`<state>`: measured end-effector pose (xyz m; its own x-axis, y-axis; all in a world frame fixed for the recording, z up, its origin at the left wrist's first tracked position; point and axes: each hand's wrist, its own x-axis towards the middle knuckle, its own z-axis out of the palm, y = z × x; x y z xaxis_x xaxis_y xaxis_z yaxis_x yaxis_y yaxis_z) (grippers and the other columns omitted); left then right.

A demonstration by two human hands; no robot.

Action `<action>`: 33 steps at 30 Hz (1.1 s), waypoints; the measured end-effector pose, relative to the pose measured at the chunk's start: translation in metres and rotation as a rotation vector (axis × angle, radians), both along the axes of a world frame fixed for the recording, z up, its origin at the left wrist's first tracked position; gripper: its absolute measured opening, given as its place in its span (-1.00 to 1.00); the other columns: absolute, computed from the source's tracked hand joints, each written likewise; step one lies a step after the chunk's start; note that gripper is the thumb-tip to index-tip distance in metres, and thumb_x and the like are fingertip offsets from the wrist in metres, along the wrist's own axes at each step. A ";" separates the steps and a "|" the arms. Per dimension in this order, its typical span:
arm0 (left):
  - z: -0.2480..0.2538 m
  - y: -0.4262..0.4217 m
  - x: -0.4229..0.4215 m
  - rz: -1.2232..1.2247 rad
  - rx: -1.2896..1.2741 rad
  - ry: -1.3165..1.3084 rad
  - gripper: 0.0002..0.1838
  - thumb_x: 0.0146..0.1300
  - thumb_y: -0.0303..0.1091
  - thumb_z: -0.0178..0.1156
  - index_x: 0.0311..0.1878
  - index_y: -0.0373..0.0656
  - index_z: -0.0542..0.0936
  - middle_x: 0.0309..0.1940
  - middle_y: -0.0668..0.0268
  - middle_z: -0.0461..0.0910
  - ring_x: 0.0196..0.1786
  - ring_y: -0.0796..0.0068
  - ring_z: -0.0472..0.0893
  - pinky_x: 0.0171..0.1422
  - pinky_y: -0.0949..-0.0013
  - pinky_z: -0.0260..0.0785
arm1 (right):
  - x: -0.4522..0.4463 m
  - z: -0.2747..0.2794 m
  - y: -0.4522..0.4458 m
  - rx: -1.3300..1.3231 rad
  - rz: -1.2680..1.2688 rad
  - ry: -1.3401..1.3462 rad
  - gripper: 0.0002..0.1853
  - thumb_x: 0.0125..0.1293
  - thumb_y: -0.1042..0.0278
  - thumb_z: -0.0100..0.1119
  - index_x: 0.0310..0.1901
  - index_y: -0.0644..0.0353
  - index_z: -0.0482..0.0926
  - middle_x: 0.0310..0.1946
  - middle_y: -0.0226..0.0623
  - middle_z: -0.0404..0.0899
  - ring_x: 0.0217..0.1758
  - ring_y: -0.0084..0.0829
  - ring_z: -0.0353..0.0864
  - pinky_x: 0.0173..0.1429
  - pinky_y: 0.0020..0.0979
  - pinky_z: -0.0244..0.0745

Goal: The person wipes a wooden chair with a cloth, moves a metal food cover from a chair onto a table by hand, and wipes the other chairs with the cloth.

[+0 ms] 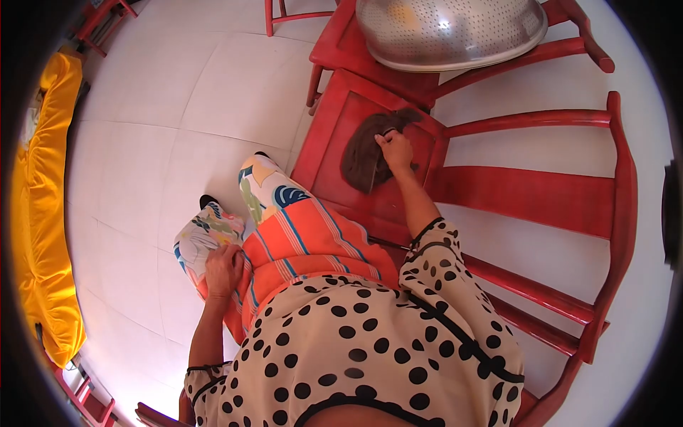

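Note:
A dark brown cloth (363, 156) lies bunched on the seat of a red wooden chair (324, 167). My right hand (395, 151) is closed on a fold of it, pressed near the middle of the seat. My left hand (223, 270) rests on my patterned trousers (206, 231) at the thigh, beside the orange striped fabric (313, 235) across my lap. Its fingers lie along the leg and hold nothing that I can see.
A perforated metal colander (455, 35) lies upside down on another red chair (348, 43) just beyond. The red chair back (622, 213) rises at the right. Yellow cloth (53, 213) drapes something along the left, across the pale tiled floor (128, 171).

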<state>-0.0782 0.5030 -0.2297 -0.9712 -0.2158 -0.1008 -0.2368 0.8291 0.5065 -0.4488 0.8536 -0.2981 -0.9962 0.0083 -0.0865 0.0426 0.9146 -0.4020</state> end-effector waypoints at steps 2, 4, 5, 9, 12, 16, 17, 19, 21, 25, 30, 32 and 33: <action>0.000 -0.001 0.000 -0.011 0.000 0.005 -0.92 0.23 -0.39 0.21 -0.26 -0.15 0.63 -0.38 0.14 0.62 -0.28 0.00 0.59 -0.11 0.03 0.42 | 0.007 -0.015 0.002 -0.068 -0.079 0.051 -0.73 0.20 0.10 0.43 -0.29 0.16 0.73 -0.30 -0.06 0.73 -0.17 0.04 0.70 -0.07 0.00 0.56; 0.001 -0.001 -0.001 -0.015 -0.005 -0.017 -0.92 0.23 -0.39 0.21 -0.26 -0.15 0.63 -0.37 0.14 0.62 -0.28 0.00 0.59 -0.11 0.03 0.42 | 0.007 -0.017 0.005 -0.091 -0.059 0.042 -0.73 0.22 0.12 0.41 -0.30 0.18 0.71 -0.33 -0.10 0.73 -0.19 -0.04 0.72 -0.10 -0.06 0.58; 0.001 0.000 -0.001 -0.014 -0.006 -0.026 -0.92 0.23 -0.39 0.21 -0.26 -0.15 0.63 -0.37 0.14 0.62 -0.28 0.00 0.59 -0.11 0.03 0.42 | 0.006 -0.018 0.007 -0.100 -0.048 0.039 -0.73 0.23 0.12 0.41 -0.30 0.18 0.70 -0.35 -0.12 0.74 -0.21 -0.08 0.73 -0.12 -0.10 0.59; 0.003 0.001 -0.002 0.005 -0.002 -0.028 -0.91 0.24 -0.39 0.21 -0.25 -0.16 0.64 -0.38 0.14 0.62 -0.27 -0.01 0.58 -0.12 0.04 0.40 | -0.007 -0.035 0.026 -0.840 -0.241 -0.230 -0.77 0.26 0.16 0.40 -0.23 0.14 0.68 -0.38 -0.31 0.69 -0.27 -0.39 0.71 -0.29 -0.31 0.53; 0.003 0.001 -0.003 -0.003 -0.012 -0.020 -0.91 0.23 -0.39 0.21 -0.25 -0.16 0.63 -0.36 0.14 0.63 -0.27 0.00 0.59 -0.12 0.05 0.42 | 0.000 -0.017 0.023 -1.288 -0.473 -0.421 -0.79 0.27 0.20 0.40 -0.18 0.08 0.65 -0.41 -0.42 0.63 -0.33 -0.51 0.65 -0.38 -0.42 0.44; -0.001 -0.001 -0.001 -0.008 -0.002 -0.020 -0.92 0.23 -0.40 0.21 -0.26 -0.15 0.63 -0.37 0.14 0.62 -0.27 0.00 0.58 -0.12 0.05 0.40 | 0.012 -0.015 0.007 -1.697 -0.610 -0.761 -0.84 0.29 0.26 0.39 -0.16 0.03 0.62 -0.42 -0.47 0.59 -0.40 -0.50 0.58 -0.39 -0.42 0.38; -0.003 -0.001 0.000 -0.006 0.005 -0.023 -0.93 0.23 -0.40 0.21 -0.26 -0.15 0.63 -0.38 0.14 0.61 -0.27 0.00 0.57 -0.12 0.05 0.40 | 0.014 -0.014 0.000 -1.714 -0.613 -0.835 -0.85 0.30 0.28 0.39 -0.16 0.01 0.62 -0.42 -0.48 0.58 -0.41 -0.49 0.57 -0.39 -0.41 0.37; -0.003 -0.003 0.001 0.004 0.013 0.001 -0.93 0.23 -0.40 0.21 -0.26 -0.14 0.63 -0.37 0.15 0.61 -0.27 0.00 0.57 -0.12 0.04 0.39 | 0.021 -0.014 -0.017 -1.740 -0.634 -0.769 -0.85 0.29 0.30 0.40 -0.16 0.01 0.62 -0.42 -0.49 0.58 -0.41 -0.50 0.56 -0.38 -0.41 0.36; -0.001 -0.002 0.001 0.008 0.008 -0.005 -0.92 0.23 -0.40 0.21 -0.25 -0.15 0.63 -0.35 0.14 0.62 -0.27 0.00 0.58 -0.10 0.05 0.40 | 0.027 -0.011 -0.023 -1.701 -0.691 -0.659 -0.85 0.29 0.32 0.41 -0.16 0.00 0.62 -0.42 -0.50 0.58 -0.41 -0.51 0.55 -0.38 -0.41 0.35; -0.002 -0.003 -0.001 0.002 -0.012 -0.035 -0.91 0.23 -0.39 0.20 -0.25 -0.16 0.63 -0.32 0.14 0.65 -0.25 0.01 0.60 -0.07 0.05 0.42 | 0.048 -0.014 -0.007 -1.664 -0.775 -0.600 -0.86 0.30 0.36 0.40 -0.17 0.02 0.62 -0.41 -0.50 0.58 -0.42 -0.53 0.55 -0.39 -0.44 0.33; -0.001 -0.002 -0.003 -0.012 0.006 -0.041 -0.92 0.23 -0.39 0.21 -0.26 -0.15 0.63 -0.34 0.14 0.64 -0.25 0.01 0.59 -0.09 0.05 0.41 | 0.068 -0.002 0.006 -1.864 -0.612 -0.860 -0.91 0.31 0.42 0.35 -0.20 0.02 0.63 -0.40 -0.52 0.58 -0.44 -0.54 0.53 -0.43 -0.45 0.30; -0.003 -0.002 -0.003 -0.001 0.003 -0.015 -0.92 0.22 -0.39 0.21 -0.27 -0.15 0.64 -0.38 0.13 0.61 -0.28 -0.01 0.57 -0.13 0.04 0.39 | 0.068 0.018 -0.005 -1.880 -0.468 -0.910 -0.94 0.33 0.42 0.33 -0.23 0.02 0.63 -0.41 -0.51 0.58 -0.44 -0.54 0.53 -0.44 -0.44 0.30; -0.004 -0.002 -0.002 0.001 0.003 -0.005 -0.92 0.22 -0.39 0.21 -0.27 -0.15 0.64 -0.38 0.13 0.61 -0.28 -0.01 0.57 -0.13 0.03 0.39 | 0.061 0.032 -0.011 -1.752 -0.413 -0.772 -0.94 0.32 0.40 0.33 -0.23 0.05 0.63 -0.41 -0.50 0.58 -0.45 -0.53 0.52 -0.43 -0.44 0.32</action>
